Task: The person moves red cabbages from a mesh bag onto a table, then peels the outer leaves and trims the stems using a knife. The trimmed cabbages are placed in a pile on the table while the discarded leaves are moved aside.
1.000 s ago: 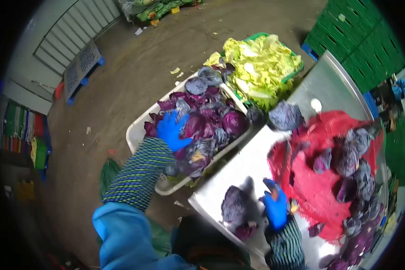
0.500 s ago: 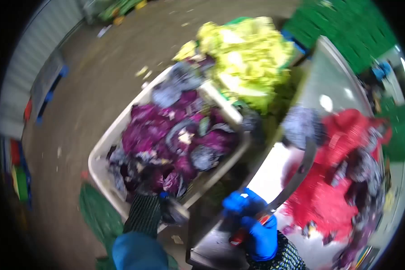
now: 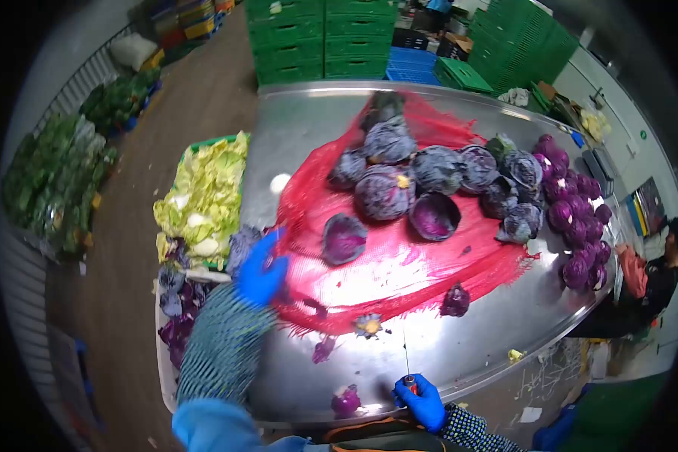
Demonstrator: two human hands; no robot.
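**Red cabbages spread on a steel trimming table**

Grips a knife (image 3: 409,381) in the right hand (image 3: 423,403), blue-gloved fist shut round the red handle, blade pointing away, at the near edge of the steel table (image 3: 467,350). Just left of that fist, a purple scrap (image 3: 346,401); a little further in, more trimmings (image 3: 455,300).

Reaches with the left hand (image 3: 262,265), also gloved in blue, to the near left corner of the red net (image 3: 388,275) spread over the table. Too blurred to tell whether those fingers are spread or pinching the mesh.

Near that hand, on the net, a cut cabbage piece (image 3: 344,238), bright purple. Beyond it, a cluster of whole cabbages (image 3: 388,192) in grey-blue outer leaves, touching one another. Off the net at the far right, a pile of smaller, shiny trimmed heads (image 3: 576,218).

Left of the table, below its edge, a tub of purple leaves (image 3: 175,320), then a crate of pale green leaves (image 3: 203,196). At the back, stacks of green crates (image 3: 324,34).
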